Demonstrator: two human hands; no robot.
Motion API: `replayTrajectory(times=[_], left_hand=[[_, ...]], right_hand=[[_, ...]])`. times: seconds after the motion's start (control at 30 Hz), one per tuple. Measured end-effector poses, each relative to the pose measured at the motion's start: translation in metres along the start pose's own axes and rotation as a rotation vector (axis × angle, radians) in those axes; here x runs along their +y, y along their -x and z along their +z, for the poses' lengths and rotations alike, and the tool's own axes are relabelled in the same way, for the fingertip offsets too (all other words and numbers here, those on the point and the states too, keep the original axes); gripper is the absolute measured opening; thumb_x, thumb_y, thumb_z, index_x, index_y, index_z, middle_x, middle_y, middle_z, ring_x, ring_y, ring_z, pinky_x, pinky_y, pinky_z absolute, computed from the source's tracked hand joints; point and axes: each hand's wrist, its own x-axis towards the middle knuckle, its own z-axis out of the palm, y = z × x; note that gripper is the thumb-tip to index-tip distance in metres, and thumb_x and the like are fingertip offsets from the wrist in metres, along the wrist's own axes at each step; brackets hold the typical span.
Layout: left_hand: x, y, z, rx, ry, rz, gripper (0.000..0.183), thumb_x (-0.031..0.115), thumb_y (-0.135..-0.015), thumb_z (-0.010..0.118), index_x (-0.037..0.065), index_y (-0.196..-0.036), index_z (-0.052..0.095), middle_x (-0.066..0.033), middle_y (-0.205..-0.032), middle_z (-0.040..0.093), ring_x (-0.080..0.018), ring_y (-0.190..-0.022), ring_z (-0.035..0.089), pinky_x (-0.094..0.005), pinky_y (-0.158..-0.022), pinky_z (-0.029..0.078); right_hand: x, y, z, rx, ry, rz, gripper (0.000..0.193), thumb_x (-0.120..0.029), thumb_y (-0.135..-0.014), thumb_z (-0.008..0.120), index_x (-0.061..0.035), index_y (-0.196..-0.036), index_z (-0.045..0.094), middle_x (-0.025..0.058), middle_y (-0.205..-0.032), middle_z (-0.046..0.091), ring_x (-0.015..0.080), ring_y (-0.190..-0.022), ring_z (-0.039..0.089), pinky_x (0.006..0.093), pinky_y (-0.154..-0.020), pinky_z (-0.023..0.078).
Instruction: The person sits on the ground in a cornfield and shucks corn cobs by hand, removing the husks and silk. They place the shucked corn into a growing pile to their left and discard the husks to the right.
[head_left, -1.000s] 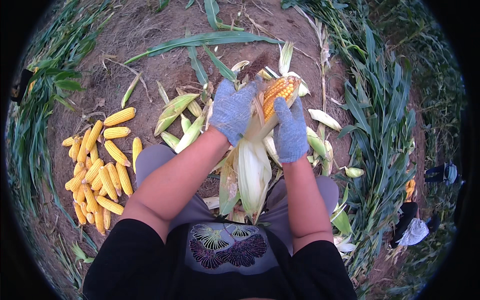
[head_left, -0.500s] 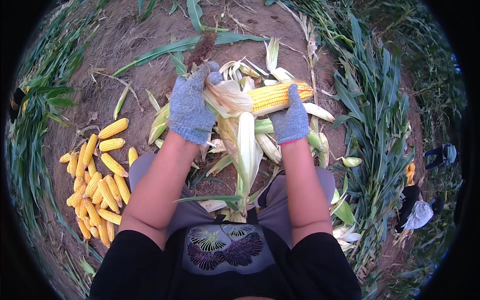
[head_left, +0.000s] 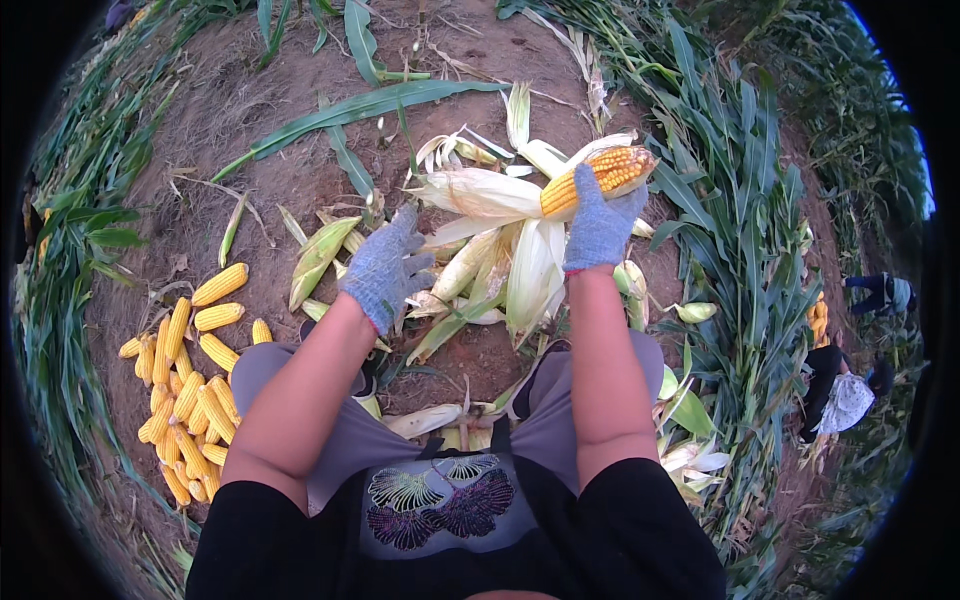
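Right gloved hand (head_left: 600, 228): grip closed around an ear of corn (head_left: 607, 176), thumb laid along its bared yellow side; the ear is located ahead of the knees, right of centre. Its husk (head_left: 480, 194) is folded back, spreading leftward and down from the base. Left gloved hand (head_left: 385, 265): grip released, fingers parted near the husk (contact cannot be determined). A heap of bare cobs (head_left: 188, 398) lies at left on the soil (head_left: 250, 110).

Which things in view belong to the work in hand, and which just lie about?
In the work:
- right hand, holding the corn ear
- left hand, open
- the ear's peeled-back husk
- probably the yellow ears piled at left

Lying about:
- long green leaf
- green leaves heaped at right
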Motion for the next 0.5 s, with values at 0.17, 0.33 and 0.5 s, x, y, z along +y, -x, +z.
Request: replayTrajectory(times=[0.17,0.33,0.5], left_hand=[[0.012,0.028,0.007,-0.549,-0.534,0.330,0.036,0.035,-0.104,0.048,0.001,-0.109,0.059,-0.0127,-0.112,0.065,-0.0170,-0.092,0.065,-0.0300,-0.081,0.054],[-0.002,0.003,0.030,-0.365,-0.487,0.899,0.035,0.023,-0.101,0.056,0.000,-0.127,0.052,-0.0145,-0.121,0.062,-0.0212,-0.109,0.063,-0.0348,-0.095,0.050],[-0.019,-0.003,0.052,-0.136,-0.769,0.990,0.065,0.035,-0.094,0.063,0.002,-0.143,0.038,-0.0233,-0.128,0.059,-0.0328,-0.119,0.061,-0.0385,-0.100,0.047]], right_hand=[[-0.003,0.012,0.003,-0.177,0.156,-0.033,0.078,-0.006,-0.081,0.078,0.0005,-0.143,0.031,0.0132,-0.132,0.048,0.0208,-0.119,0.051,0.0333,-0.102,0.045],[0.002,0.044,0.022,-0.349,0.111,0.028,0.071,-0.033,-0.094,0.068,0.0002,-0.144,0.030,0.0134,-0.132,0.048,0.0197,-0.120,0.050,0.0342,-0.101,0.044],[0.017,0.074,0.037,-0.467,0.032,0.037,0.050,-0.031,-0.104,0.046,0.0006,-0.142,0.037,0.0120,-0.132,0.050,0.0235,-0.119,0.052,0.0390,-0.103,0.042]])
